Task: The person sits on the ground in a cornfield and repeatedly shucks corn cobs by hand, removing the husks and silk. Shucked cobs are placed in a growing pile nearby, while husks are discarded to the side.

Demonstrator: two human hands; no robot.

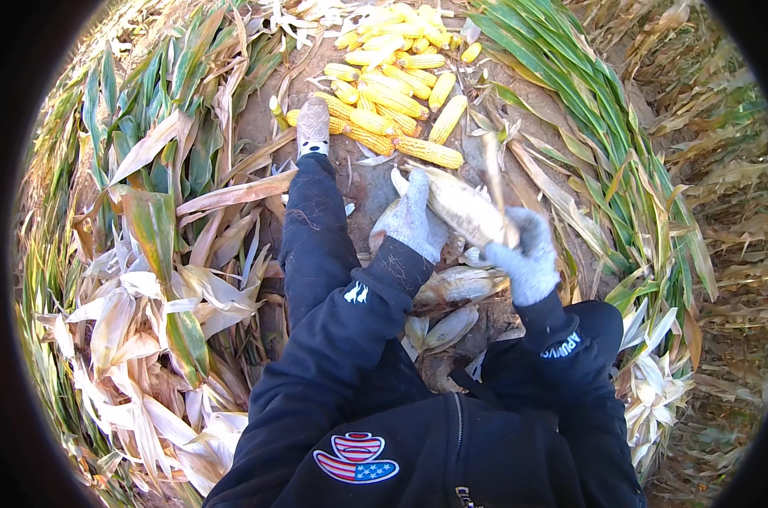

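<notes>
Between my two hands is an ear of corn in its pale, dry husk (469, 213), lying at a slant. My left hand (412, 216), in a light grey knit glove, grips its far left end with the thumb raised along it. At its near right end, my right hand (528, 257), gloved alike, is closed around the husk. A blurred strip of dry husk (494, 168) stands up by my right fingers. Below my hands, unhusked ears (463, 284) lie on the soil between my legs. Past my hands is a heap of bare yellow corn ears (393, 92).
My outstretched left leg (317, 222) ends in a patterned shoe (313, 124) against the heap. Cut corn stalks with green leaves (587, 82) lie along the right. Dry husks (123, 317) and leafy stalks (193, 82) pile up on the left.
</notes>
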